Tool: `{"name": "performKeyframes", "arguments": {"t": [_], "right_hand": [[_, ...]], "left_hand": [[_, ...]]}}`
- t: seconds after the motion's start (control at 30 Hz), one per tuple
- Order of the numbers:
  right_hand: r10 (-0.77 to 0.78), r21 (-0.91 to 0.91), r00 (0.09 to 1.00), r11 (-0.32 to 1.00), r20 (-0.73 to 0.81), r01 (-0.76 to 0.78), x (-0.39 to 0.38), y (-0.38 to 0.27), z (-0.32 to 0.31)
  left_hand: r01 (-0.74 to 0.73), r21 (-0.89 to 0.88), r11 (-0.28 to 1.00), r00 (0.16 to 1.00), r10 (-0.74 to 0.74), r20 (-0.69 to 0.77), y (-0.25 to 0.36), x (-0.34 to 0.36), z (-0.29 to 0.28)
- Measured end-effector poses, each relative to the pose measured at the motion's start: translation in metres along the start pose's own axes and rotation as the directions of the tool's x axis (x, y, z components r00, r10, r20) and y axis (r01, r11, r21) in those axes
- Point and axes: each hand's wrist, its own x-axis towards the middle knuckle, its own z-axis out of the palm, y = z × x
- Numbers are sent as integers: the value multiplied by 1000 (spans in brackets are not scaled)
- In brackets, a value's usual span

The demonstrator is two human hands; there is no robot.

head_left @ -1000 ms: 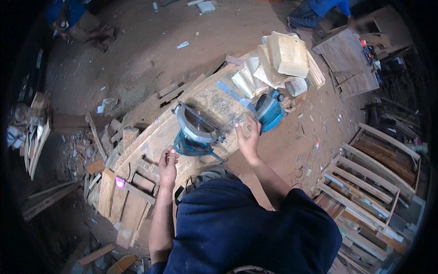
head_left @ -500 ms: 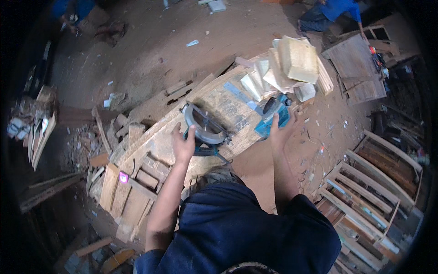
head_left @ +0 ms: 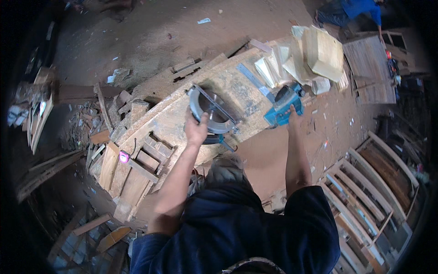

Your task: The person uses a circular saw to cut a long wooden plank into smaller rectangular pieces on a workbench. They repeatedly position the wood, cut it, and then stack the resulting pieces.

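On a worn wooden plank bench [head_left: 159, 118], my left hand [head_left: 196, 130] grips the left side of a turquoise power tool [head_left: 218, 125] with a curved silver guard and metal bar on top. My right hand [head_left: 294, 116], at the end of my outstretched arm, holds another turquoise power tool [head_left: 278, 118] with a dark opening. A bluish metal strip [head_left: 248, 75] lies beside that second tool. Pale wood blocks [head_left: 325, 52] are piled just beyond it. A small pink-lit object [head_left: 123, 156] sits near the bench's left end, by loose wooden pieces.
A worker in blue [head_left: 349, 8] is at the upper right, beside a leaning wooden panel [head_left: 367, 68]. Wooden frames [head_left: 360, 187] fill the lower right. Scrap wood [head_left: 98, 228] and offcuts [head_left: 41, 121] lie along the left, and debris is scattered on the dirt floor [head_left: 182, 27].
Both hands have moved forward onto the two tools and closed on them. The bench and tools appear higher and farther right in the view.
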Motion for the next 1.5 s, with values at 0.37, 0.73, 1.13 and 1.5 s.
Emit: {"name": "performKeyframes", "arguments": {"t": [0.37, 0.73, 1.13, 1.5], "right_hand": [[-194, -170, 935, 953, 297, 251, -142, -45, 23], [-335, -248, 721, 782, 606, 572, -282, -29, 72], [431, -231, 346, 841, 834, -490, -364, 36, 44], [678, -569, 400, 735, 616, -370, -449, 29, -92]], "left_hand": [[171, -232, 958, 981, -144, 127, -16, -56, -104], [351, -416, 839, 935, -290, 205, -36, -81, -149], [484, -399, 779, 871, -381, 310, -49, -90, -142], [463, -144, 875, 788, -332, 518, -8, -234, -57]]}}
